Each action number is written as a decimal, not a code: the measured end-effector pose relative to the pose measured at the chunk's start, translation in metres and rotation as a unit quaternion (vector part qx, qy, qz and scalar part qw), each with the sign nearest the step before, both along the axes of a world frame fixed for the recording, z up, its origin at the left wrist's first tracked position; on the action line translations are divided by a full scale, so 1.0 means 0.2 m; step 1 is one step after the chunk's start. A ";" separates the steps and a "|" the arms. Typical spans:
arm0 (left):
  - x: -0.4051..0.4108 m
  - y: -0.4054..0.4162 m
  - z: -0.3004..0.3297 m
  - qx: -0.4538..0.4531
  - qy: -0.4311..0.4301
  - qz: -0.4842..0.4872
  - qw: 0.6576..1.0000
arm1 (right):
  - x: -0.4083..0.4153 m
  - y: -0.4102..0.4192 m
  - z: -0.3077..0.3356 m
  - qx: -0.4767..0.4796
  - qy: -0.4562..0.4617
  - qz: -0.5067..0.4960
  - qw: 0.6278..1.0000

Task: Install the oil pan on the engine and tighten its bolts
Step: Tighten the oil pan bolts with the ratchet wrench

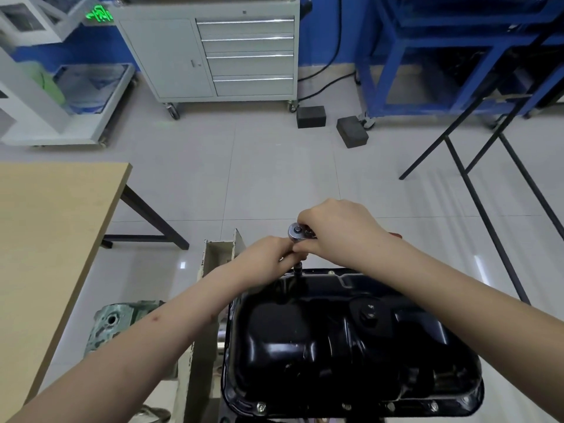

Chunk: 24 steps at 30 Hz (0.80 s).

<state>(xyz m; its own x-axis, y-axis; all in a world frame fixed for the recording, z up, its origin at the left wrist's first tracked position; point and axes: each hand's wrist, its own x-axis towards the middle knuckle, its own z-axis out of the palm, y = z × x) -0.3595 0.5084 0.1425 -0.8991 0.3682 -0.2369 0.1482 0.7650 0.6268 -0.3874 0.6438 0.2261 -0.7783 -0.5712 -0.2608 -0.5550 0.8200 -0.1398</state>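
Oil pan (pixel 345 340), glossy black pressed steel with rounded humps and a flat bolted flange, sits upside on the engine at the lower middle of the view. Silver bolts (pixel 261 407) dot its near rim. At the far rim a chrome ratchet (pixel 297 231) with a round head stands on a dark extension. The right hand (pixel 338 230) is curled round the ratchet's handle; the left hand (pixel 271 253) pinches the shaft just below the head. Pale glossy floor tiles (pixel 274 166) spread beyond, with a wood-topped table (pixel 52 227) at left, a grey drawer cabinet (pixel 219 53) and blue steel frames (pixel 442 62) behind.
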 end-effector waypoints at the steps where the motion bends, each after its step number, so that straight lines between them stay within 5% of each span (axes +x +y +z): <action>1: -0.01 0.00 0.00 -0.002 -0.002 -0.006 1.000 | -0.01 0.00 0.00 0.000 -0.006 0.007 1.000; 9: -0.07 0.01 0.02 -0.027 -0.058 -0.021 0.998 | -0.17 0.07 0.01 -0.031 -0.111 0.118 0.986; 15: -0.08 0.00 0.01 -0.056 -0.074 -0.049 0.994 | -0.24 0.06 0.01 -0.002 -0.068 0.246 0.967; 24: -0.02 -0.04 0.01 0.003 0.002 0.000 1.000 | -0.15 0.04 0.00 0.026 -0.007 0.180 0.983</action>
